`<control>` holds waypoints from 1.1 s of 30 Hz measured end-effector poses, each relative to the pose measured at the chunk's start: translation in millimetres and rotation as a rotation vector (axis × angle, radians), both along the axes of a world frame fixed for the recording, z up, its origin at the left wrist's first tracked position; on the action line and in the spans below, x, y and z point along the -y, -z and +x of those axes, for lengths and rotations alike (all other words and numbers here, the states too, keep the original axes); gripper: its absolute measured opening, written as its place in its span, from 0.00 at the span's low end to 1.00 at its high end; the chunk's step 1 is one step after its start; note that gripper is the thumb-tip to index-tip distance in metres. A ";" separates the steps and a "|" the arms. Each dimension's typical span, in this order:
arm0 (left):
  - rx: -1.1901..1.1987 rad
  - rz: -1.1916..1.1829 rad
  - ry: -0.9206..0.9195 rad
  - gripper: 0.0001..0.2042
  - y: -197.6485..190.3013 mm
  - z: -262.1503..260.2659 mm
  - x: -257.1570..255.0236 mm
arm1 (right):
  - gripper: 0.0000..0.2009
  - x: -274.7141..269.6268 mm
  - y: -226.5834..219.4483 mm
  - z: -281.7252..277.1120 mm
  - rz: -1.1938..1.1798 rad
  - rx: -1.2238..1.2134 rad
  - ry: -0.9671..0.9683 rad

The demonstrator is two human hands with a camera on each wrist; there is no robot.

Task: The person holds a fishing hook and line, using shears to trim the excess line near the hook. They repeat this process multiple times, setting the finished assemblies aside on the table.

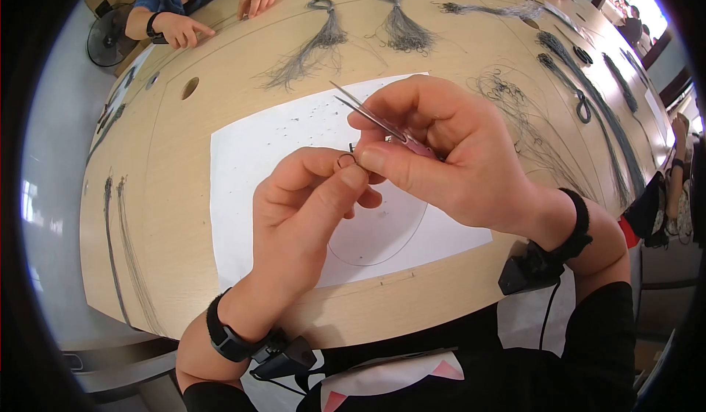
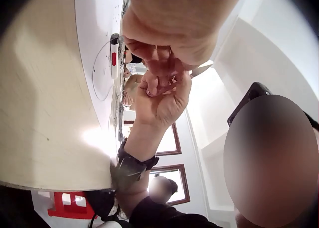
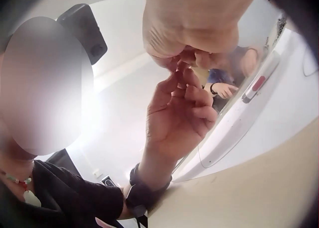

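Observation:
Over the white paper, my left hand (image 1: pixel 298 206) pinches a small thin dark loop (image 1: pixel 346 160) between thumb and index fingertip. My right hand (image 1: pixel 460 151) holds small pink-handled scissors (image 1: pixel 379 124) in its palm and fingers, the blades pointing up and to the far left, slightly apart. Its thumb and fingertip meet at the loop's right side, right beside the left fingertips. The left wrist view shows a blade (image 2: pixel 202 68) sticking out past the right hand (image 2: pixel 159 103). In the right wrist view the left hand (image 3: pixel 177 116) has its fingertips up against the right hand's, and the loop is hidden.
White paper (image 1: pixel 243 169) with a drawn circle and dark specks lies on the wooden table (image 1: pixel 184 228). A white-and-red tool (image 3: pixel 256 83) rests on it. Bundles of dark strands (image 1: pixel 401 30) lie at the back, right and left. Another person's hands (image 1: pixel 184 30) are across the table.

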State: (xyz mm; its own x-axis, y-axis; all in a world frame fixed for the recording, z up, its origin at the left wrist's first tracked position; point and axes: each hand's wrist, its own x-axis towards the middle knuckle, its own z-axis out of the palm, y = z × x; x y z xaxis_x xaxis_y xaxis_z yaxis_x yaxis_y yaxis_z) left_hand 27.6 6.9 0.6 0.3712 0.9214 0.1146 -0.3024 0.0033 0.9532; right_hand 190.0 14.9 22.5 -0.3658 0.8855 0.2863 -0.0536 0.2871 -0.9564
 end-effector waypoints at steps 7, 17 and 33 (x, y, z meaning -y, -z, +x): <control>-0.055 0.015 -0.102 0.05 -3.0 1.7 0.4 | 0.09 -0.1 3.4 -1.5 0.077 -0.019 0.047; -0.025 0.017 -0.096 0.05 0.7 -0.4 -1.6 | 0.09 0.9 4.3 -2.7 0.114 0.034 0.056; -0.130 0.147 -0.120 0.06 1.1 -0.8 -5.3 | 0.11 -1.4 7.6 -4.7 0.105 0.035 0.050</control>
